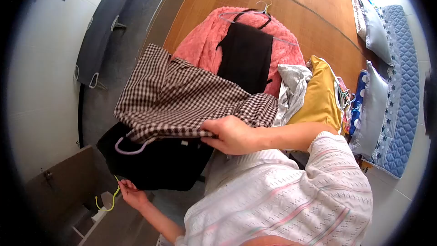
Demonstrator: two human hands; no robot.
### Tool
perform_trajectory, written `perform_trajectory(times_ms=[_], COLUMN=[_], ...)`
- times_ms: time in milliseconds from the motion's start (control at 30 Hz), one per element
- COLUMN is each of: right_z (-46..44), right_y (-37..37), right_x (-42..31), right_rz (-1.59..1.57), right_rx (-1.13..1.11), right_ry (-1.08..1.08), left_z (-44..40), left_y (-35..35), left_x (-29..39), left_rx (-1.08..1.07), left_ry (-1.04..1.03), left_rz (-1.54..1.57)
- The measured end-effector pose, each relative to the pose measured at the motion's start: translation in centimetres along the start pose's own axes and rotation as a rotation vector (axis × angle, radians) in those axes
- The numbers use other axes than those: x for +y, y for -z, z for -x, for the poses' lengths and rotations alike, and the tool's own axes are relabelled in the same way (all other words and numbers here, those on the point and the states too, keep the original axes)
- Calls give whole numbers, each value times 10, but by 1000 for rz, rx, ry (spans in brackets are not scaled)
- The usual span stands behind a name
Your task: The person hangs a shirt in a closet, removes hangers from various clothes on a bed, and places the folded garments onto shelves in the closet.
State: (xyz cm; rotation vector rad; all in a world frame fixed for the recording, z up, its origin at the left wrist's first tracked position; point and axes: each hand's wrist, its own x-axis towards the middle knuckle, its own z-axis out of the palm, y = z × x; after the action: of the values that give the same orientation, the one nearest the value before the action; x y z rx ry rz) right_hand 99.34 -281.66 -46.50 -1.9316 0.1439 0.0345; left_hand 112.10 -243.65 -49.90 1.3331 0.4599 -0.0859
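My right hand (pixel 230 134) pinches the edge of a brown-and-white checked garment (pixel 186 93), which lies partly over a pink fluffy garment (pixel 200 41). A light purple hanger hook (pixel 132 148) sticks out below the checked cloth. Under that cloth is a black garment (pixel 159 166). At its lower left edge, my left hand (pixel 132 194) has its fingers closed on a yellow-green hanger (pixel 114 196), whose hook points down. Another black garment (pixel 246 57) with straps lies on the pink one, by a pale hanger.
A wooden board surface (pixel 318 13) carries the clothes. To the right lie a grey garment (pixel 293 86), a mustard garment (pixel 318 93), several hangers (pixel 348 102), grey pillows (pixel 373 105) and a blue quilted mat (pixel 403 91). An open drawer (pixel 118 221) is at the lower left.
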Motion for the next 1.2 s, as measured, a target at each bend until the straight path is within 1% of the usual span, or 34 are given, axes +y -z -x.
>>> perform_trajectory(times_ms=[133, 167, 200, 233, 300, 333, 367, 400, 433, 467, 500, 533, 567, 600, 633, 700, 767, 800, 833, 867, 933, 1033, 1133, 1200], right_z=[2, 0, -3, -5, -11, -13, -16, -22, -22, -24, -30, -32, -37, -40, -47, -55, -60, -59, -56, -79, -82, -94, -102, -98], right_y=[-50, -56, -62, -70, -85, -94, -98, -98, -108, -118, -123, -129, -135, -141, -149, -165, -181, -186, -194, -205, -213, -253, -304, -333], right_x=[-30, -36, -47, -54, -66, -72, -86, -105, -107, -113, -120, -131, -141, -152, -160, -178, -196, -207, -215, -231, -236, -242, -247, -246], right_rz=[-100, -135, -121, -111, -98, -116, -77, -21, -56, -129, -104, -173, -158, -230, -231, -305, -322, -253, -255, -265, -266, -306, -255, -206], right_rx=[-138, -166, -218, -210, -230, -209, -262, -351, -310, -321, -288, -307, -352, -380, -355, -360, -440, -481, -531, -578, -653, -799, -903, -983], right_ry=[91, 114, 86, 94, 126, 179, 136, -26, -11, 34, 163, 94, 73, 39, 103, 88, 106, 166, 179, 181, 172, 179, 248, 255], left_z=[6, 11, 21, 26, 25, 29, 35, 36, 43, 52, 53, 61, 70, 77, 85, 99, 123, 137, 153, 145, 168, 186, 183, 181], left_y=[58, 60, 60, 63, 79, 92, 108, 122, 140, 158, 180, 178, 191, 201, 212, 233, 252, 254, 258, 259, 248, 243, 240, 234], left_x=[1, 2, 9, 13, 11, 12, 16, 15, 18, 22, 19, 27, 33, 37, 38, 32, 25, 23, 19, 32, 23, 31, 41, 44], left_rx=[48, 90, 136, 185, 284, 359, 369, 379, 402, 282, 113, 272, 286, 291, 302, 306, 322, 333, 344, 362, 434, 502, 540, 469], left_ry=[-39, -6, 21, 46, 19, -2, -2, -10, -21, -95, -156, -144, -161, -176, -192, -249, -306, -334, -361, -368, -407, -459, -467, -496], left_rz=[-37, -39, -31, -22, 8, 24, 55, 94, 132, 156, 200, 217, 251, 283, 316, 379, 447, 479, 509, 514, 539, 543, 550, 606])
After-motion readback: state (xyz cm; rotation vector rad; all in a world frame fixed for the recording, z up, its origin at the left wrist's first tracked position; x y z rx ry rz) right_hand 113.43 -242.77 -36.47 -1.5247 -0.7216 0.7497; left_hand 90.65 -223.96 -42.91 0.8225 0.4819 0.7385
